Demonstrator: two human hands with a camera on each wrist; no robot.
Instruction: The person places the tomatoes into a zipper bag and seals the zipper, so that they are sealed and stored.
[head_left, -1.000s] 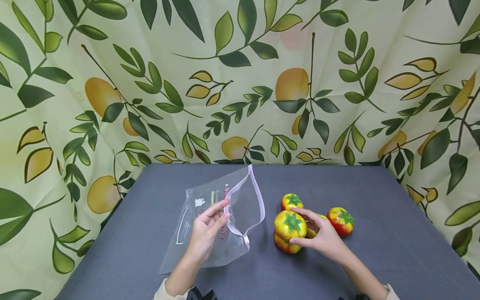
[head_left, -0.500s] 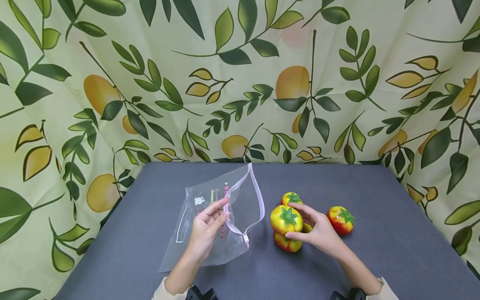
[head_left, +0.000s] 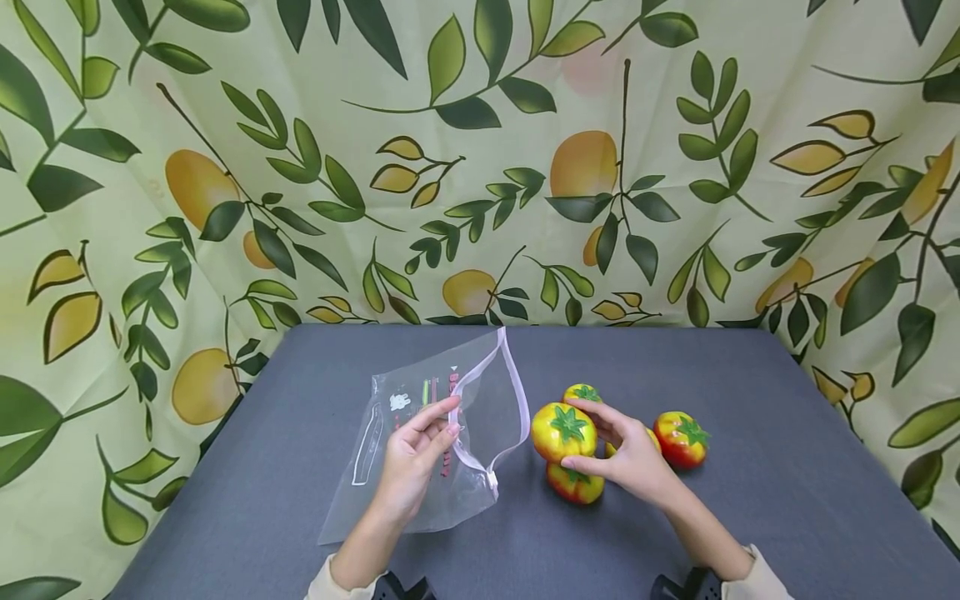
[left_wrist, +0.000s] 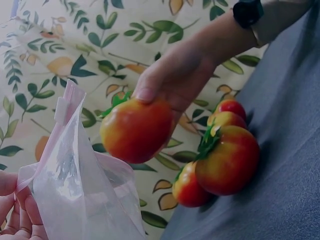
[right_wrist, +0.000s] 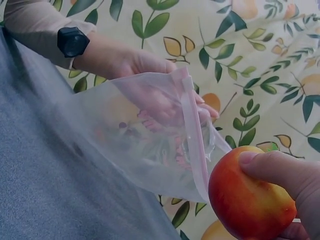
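My left hand (head_left: 412,462) pinches the pink-edged mouth of a clear slider zip bag (head_left: 480,408) between thumb and fingers. The mouth gapes toward the right. In my right hand (head_left: 632,457) is a glossy yellow-and-red tomato (head_left: 555,437) with a green star-shaped top, gripped by thumb and fingers. It hangs above another tomato (head_left: 576,487), right of the bag's opening and apart from it. In the right wrist view the held tomato (right_wrist: 250,200) appears close to the zip edge (right_wrist: 197,145). The left wrist view shows its red underside.
More tomatoes lie on the grey table (head_left: 765,500): one behind (head_left: 581,392), one partly hidden by my right fingers, and one farther right (head_left: 681,440). A leaf-and-fruit patterned cloth (head_left: 480,167) stands behind the table and along both sides.
My right hand has moved left with the tomato, slightly up and nearer the bag's mouth, uncovering more of the tomato below. The left hand and bag stay in place.
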